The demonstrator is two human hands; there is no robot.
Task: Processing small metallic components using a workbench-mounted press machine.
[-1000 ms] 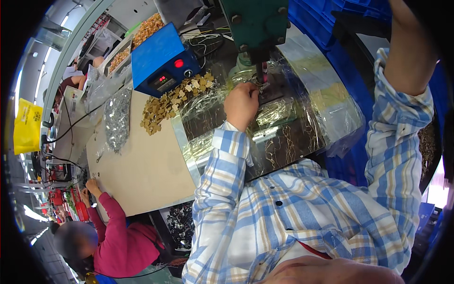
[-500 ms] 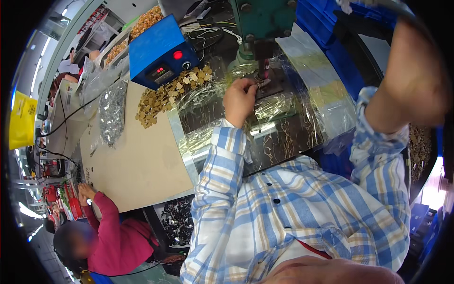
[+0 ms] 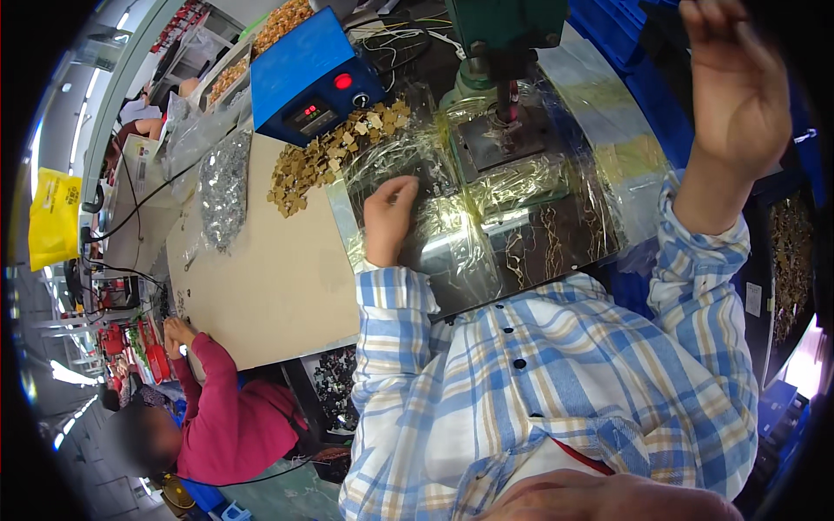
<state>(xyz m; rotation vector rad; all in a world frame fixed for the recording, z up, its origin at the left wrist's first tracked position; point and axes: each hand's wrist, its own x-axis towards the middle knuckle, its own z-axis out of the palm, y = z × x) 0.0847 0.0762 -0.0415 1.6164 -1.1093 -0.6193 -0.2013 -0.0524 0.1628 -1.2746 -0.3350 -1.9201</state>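
Note:
My left hand (image 3: 389, 219) hovers over the tape-covered machine table (image 3: 439, 265), its fingers curled together. Whatever they may hold is too small to make out. High at the right is my right hand (image 3: 738, 100), slightly blurred, with fingers apart and nothing visible in them. Between the hands stands a green press (image 3: 504, 26); its tool (image 3: 507, 108) points down at a dark metal block (image 3: 499, 146). Left of the press, a pile of small flat brass-coloured pieces (image 3: 321, 165) lies beside a blue control box (image 3: 308, 74) with a lit red button.
A clear bag of small silvery parts (image 3: 224, 191) rests on the beige board (image 3: 269, 286). A co-worker in a red sleeve (image 3: 213, 365) sits at lower left. Blue crates (image 3: 608, 39) stand behind the press, and a bin of small metal parts (image 3: 790, 260) is at far right.
My left hand has moved away from the press tool, left and nearer to me. My right hand has risen and its fingers now show apart. The view has shifted slightly.

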